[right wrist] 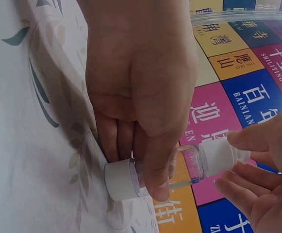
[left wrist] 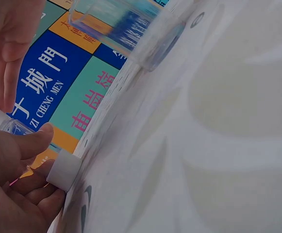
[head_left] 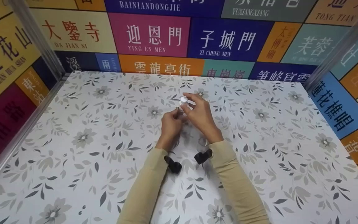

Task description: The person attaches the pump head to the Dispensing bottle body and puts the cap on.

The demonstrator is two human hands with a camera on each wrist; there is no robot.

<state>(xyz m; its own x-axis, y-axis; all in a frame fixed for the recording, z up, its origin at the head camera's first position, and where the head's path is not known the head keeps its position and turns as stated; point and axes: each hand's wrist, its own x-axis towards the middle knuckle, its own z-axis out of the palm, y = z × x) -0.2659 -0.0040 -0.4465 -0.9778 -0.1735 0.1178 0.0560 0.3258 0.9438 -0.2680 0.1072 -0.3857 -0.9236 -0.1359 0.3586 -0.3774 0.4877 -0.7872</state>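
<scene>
White and flower-printed, the desk (head_left: 104,161) meets bright lettered panels (head_left: 149,37); from the head, the right hand (head_left: 201,113) pinches a white cap (head_left: 183,100) above it. From the left wrist, a clear container (left wrist: 148,51) stands there. From the right, the left hand (right wrist: 141,92) grips the clear bottle (right wrist: 193,162) below that cap.

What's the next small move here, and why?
Probably a small twist of the upper white cap by the right hand: its thumb and fingers sit around that cap, while the left hand grips the clear bottle lower down, which should brace it. Whether to loosen or tighten, I can't tell.
</scene>
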